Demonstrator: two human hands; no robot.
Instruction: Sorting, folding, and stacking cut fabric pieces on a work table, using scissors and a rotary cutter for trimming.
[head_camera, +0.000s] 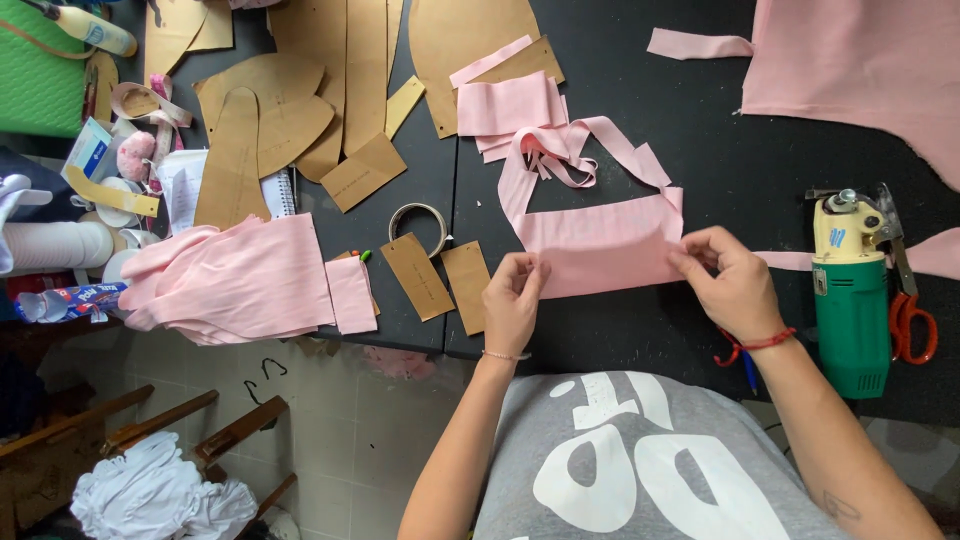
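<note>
Pink fabric piece (600, 250), a flat panel with long straps looping away from it, is spread on a black worktable (720, 170) and is held at both lower corners. The left hand (512, 300) is closed on the panel's left edge, fingers curled tight around the cloth; the right hand (730, 280), with a red cord at the wrist, is pinched narrow on the right edge, thumb and fingertips pressed on the fabric. Folded pink strips (510, 105) are stacked just beyond the straps. Brown paper pattern pieces (270, 110) are scattered across the far left of the table, and a roll of tape (420, 225) is seen beside two small brown cards (440, 275). A heap of pink cloth (225, 280) is draped over the table's near left edge. To the right, a green and cream electric cutting machine (850, 300) is laid on the table, with orange-handled scissors (910, 320) just beside it. No open container with visible contents can be made out.
</note>
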